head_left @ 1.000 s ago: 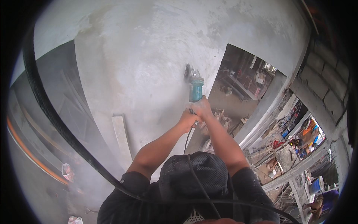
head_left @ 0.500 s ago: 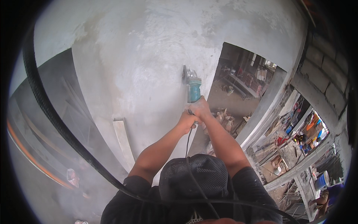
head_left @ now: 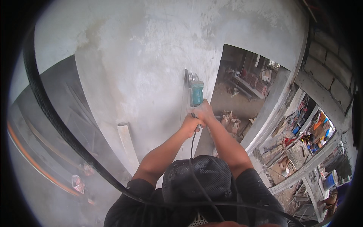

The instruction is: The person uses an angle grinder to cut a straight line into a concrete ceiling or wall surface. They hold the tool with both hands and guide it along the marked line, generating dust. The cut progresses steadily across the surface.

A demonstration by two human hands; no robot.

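Observation:
Both my arms reach up the middle of the view to a teal angle grinder (head_left: 197, 94). My left hand (head_left: 191, 125) is wrapped round its rear end, where the black power cord (head_left: 193, 145) comes out. Just above and to the right, my right hand (head_left: 203, 112) grips the body. The grinder's dark disc (head_left: 186, 78) stands edge-on against the grey plastered wall (head_left: 151, 68); a thin line runs down the wall below it. Dust hangs around the lower left.
A rectangular opening (head_left: 238, 98) to the right shows rubble and planks in a room beyond. On the left is another opening (head_left: 62, 90), hazy with dust. A pale board (head_left: 127, 143) leans at the wall's lower part. Concrete blocks (head_left: 327, 70) and a blue bucket (head_left: 330, 180) are at far right.
The grinder and both hands sit slightly lower against the wall. A thin line down the wall shows more clearly, and the dust below the grinder has thinned. The grip is the same.

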